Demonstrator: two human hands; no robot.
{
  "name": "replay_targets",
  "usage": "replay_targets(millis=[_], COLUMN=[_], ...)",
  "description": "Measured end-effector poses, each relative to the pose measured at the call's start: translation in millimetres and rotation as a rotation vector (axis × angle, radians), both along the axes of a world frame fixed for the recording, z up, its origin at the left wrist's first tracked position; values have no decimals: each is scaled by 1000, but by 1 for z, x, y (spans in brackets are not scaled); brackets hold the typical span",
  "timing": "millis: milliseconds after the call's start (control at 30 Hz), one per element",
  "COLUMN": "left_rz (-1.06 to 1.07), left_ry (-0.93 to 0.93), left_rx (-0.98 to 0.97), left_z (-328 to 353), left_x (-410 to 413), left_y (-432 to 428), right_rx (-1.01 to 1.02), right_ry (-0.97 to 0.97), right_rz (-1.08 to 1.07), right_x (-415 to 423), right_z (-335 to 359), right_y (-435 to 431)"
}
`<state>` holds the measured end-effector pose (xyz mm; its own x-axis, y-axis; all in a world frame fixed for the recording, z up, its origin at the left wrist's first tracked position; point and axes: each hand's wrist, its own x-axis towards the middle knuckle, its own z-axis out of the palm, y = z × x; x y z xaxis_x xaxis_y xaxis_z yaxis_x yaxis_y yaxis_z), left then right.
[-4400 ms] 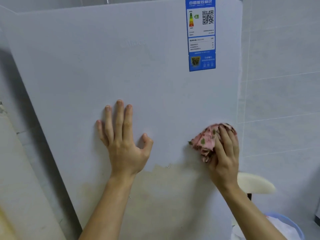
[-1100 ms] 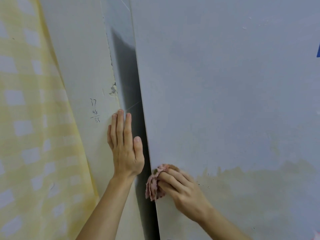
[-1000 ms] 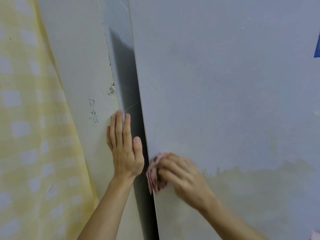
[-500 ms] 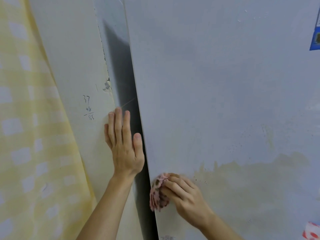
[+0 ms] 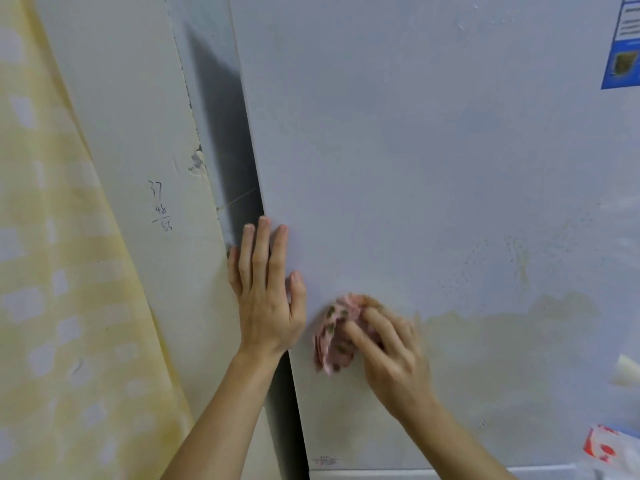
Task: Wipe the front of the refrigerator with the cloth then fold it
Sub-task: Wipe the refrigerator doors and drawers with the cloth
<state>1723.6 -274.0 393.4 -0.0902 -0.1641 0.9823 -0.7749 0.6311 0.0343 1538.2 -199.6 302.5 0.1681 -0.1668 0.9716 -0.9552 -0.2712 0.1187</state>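
The refrigerator [image 5: 415, 168] fills most of the view, its pale grey front door facing the camera. The left hand [image 5: 266, 299] lies flat against the door's left edge, about halfway down the visible part. Its fingers [image 5: 261, 251] are straight and close together, pointing up, with the thumb set a little apart to the right. The little finger side overlaps the dark gap [image 5: 225, 133] between the refrigerator and the wall [image 5: 138, 133].

Just to the right of that hand, near the same left edge, the right hand [image 5: 391, 348] holds the cloth [image 5: 334, 341] against the door. The cloth is pink with small dark green spots and is bunched into a crumpled wad. The right hand's fingers [image 5: 363, 337] are curled over it and clamp it to the surface. This hand is blurred, so how the thumb lies cannot be told.

A yellowish stain [image 5: 502, 358] spreads across the lower part of the door, its uneven upper border running rightward from the cloth. A blue label [image 5: 623, 46] sits at the door's upper right, cut off by the frame. A red and white wrapper [image 5: 602, 448] shows at the lower right corner.

On the wall left of the gap, handwritten numbers [image 5: 160, 206] are scrawled in dark ink, and a chipped patch [image 5: 197, 162] marks its edge. A yellow checked curtain [image 5: 52, 271] hangs along the far left.
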Motion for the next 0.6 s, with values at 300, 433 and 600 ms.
replay_targets(millis=[300,433,600], left_rz=[-54,-62,-55], left_ry=[36,54,73], left_rx=[12,4,-2], left_z=[-2,-2,-5], left_x=[-14,-23,-37], left_y=[6,9,12], right_rx=[42,-66,43], right_ry=[-101,-257,-76], right_rz=[3,-72,-52], right_x=[-40,-48,-48], right_z=[40,78,-10], right_y=[19,15,19])
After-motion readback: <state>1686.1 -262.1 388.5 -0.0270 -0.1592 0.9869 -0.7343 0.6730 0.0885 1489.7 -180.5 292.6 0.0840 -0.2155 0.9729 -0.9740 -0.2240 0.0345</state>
